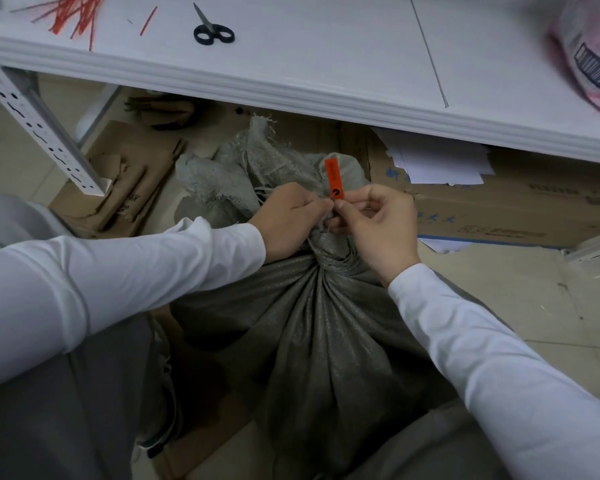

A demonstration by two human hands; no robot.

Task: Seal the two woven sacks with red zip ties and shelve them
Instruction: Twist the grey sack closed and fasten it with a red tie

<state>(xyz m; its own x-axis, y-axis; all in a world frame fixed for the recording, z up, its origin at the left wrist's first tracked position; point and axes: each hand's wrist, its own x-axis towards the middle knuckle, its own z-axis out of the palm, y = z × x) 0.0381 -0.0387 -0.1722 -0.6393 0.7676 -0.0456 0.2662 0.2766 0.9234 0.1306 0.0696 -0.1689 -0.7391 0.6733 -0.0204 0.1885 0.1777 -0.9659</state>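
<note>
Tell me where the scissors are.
In the head view, the scissors lie on the white shelf, upper left, just right of the loose red zip ties.

Hemmed in ahead, open floor to the right

Between the left hand (290, 218) and right hand (378, 225) the red zip tie (334, 180) stands upright. Just beyond them bunches the loose mouth of the woven sack (326, 323), under the overhanging white shelf edge (291, 95). A cardboard box (506, 209) blocks beyond the right hand; bare floor tile (520, 296) lies outward of it. A shelf post (32, 123) stands outward of the left.
</note>
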